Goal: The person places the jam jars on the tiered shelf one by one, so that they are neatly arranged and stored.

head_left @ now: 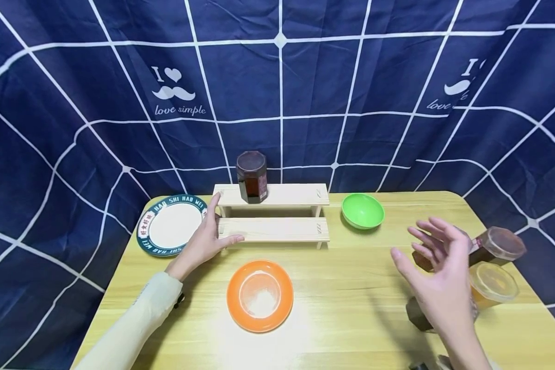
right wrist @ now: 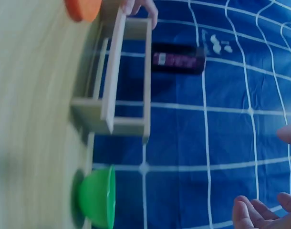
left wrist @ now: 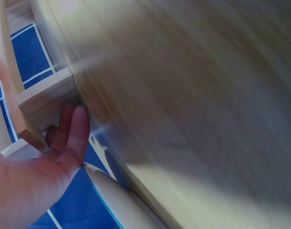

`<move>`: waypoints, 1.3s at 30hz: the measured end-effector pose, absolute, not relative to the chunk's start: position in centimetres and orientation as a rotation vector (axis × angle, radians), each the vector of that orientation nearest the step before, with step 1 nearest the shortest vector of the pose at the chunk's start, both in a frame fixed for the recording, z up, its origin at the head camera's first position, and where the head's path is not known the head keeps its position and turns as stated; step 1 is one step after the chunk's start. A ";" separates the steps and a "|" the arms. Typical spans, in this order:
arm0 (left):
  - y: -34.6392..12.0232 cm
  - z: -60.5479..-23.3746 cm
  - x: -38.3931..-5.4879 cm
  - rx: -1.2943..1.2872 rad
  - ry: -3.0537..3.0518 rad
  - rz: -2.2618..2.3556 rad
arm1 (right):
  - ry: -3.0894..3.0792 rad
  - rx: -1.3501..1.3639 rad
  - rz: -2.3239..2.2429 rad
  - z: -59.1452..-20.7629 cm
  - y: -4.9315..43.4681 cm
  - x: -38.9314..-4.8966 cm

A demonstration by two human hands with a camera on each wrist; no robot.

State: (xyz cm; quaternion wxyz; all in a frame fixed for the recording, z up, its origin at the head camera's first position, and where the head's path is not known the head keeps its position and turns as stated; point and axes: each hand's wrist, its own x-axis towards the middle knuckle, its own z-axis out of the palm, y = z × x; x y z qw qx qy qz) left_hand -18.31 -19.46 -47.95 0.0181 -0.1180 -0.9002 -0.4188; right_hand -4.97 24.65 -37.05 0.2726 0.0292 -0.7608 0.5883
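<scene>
A two-step wooden rack point(head_left: 277, 229) stands at the back middle of the table. My left hand point(head_left: 202, 240) grips its left end, thumb along the lower step's front. In the left wrist view, the fingers point(left wrist: 78, 129) curl around the end piece under the board. On the upper step, toward its left, a dark jar point(head_left: 252, 177) with a label stands upright. My right hand point(head_left: 444, 277) hangs over the table's right side, fingers spread and loosely bent, holding nothing. Partly hidden behind it are a dark jar point(head_left: 501, 243) and a jar with yellowish contents point(head_left: 494, 282).
An orange plate point(head_left: 260, 320) lies in front of the rack. To the rack's right sits a green bowl point(head_left: 363, 210). A plate with a dark green lettered rim point(head_left: 163, 252) lies left of the rack, beside my left forearm. Blue checked cloth point(head_left: 314, 77) hangs behind.
</scene>
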 end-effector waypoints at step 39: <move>-19.3 -47.7 -18.1 -0.362 -2.808 -1.294 | -2.422 -0.144 1.297 -48.0 35.8 1.4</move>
